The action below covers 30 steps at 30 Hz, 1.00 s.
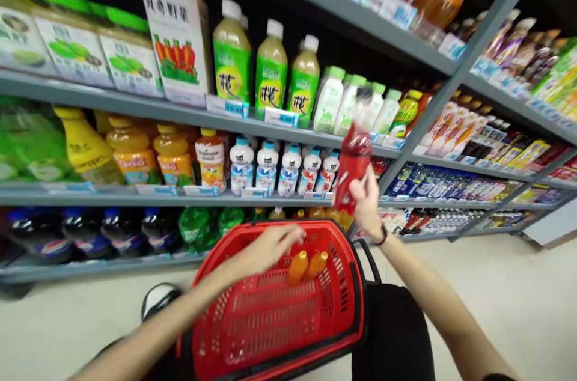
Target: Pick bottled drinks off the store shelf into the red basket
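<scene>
Grey supermarket shelving (112,101) rises in front of both hands and runs far off to the right, packed with drinks and edged with price tags. Pale floor (496,285) shows below the hands. A red shopping basket (270,309), perforated, with a dark handle, sits beneath the left hand (273,246) and to the lower left of the right hand (366,201). A large bottle with carrots on its label (175,38) stands above and left of the left hand; Pepsi bottles (117,231) line the lowest shelf to its left. The left hand reaches over the basket, blurred, fingers spread and holding nothing visible. The right hand, with a dark wristband (383,235), grips a bottle of red drink (354,167), dark-capped and slightly tilted, in front of the shelves. Inside the basket, two small orange bottles (297,267) with yellow caps stand side by side, just right of the left hand's fingertips and lower.
</scene>
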### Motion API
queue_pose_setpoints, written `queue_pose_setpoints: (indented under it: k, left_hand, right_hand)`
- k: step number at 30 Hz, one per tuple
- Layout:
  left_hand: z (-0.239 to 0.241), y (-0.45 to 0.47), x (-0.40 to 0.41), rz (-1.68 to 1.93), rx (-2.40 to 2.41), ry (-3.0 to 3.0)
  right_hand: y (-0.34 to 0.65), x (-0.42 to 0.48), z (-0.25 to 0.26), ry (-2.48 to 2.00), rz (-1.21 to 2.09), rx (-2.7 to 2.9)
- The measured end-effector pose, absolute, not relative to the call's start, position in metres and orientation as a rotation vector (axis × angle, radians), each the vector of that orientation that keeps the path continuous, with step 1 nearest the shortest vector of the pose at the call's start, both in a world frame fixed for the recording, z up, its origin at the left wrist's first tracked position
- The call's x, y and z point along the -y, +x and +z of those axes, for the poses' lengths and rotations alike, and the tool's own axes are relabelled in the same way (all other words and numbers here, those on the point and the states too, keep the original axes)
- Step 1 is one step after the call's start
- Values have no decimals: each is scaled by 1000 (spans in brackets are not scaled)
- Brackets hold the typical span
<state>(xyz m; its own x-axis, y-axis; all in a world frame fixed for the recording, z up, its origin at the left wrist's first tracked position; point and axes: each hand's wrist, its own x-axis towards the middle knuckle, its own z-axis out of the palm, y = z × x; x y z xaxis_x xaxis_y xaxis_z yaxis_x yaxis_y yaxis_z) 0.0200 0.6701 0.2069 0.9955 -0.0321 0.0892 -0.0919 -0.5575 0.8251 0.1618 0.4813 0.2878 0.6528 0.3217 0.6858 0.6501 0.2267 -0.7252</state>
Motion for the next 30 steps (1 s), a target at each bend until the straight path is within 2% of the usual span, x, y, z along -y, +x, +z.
queue_pose_setpoints:
  k: [3, 7, 16, 21, 30]
  left_hand:
    - [213, 43, -679, 275, 52, 1923]
    - [193, 45, -681, 367, 88, 1765]
    - [188, 26, -652, 388, -6, 1400]
    - [192, 14, -658, 537, -109, 1531]
    - [193, 5, -676, 490, 149, 1784]
  right_hand:
    - [134, -480, 200, -1438, 34, 778]
    - [123, -470, 152, -1541, 299, 745]
    - [101, -469, 141, -1507, 456, 726]
    - [105, -474, 140, -1362, 584, 663]
    - [103, -473, 146, -1186, 1073, 381]
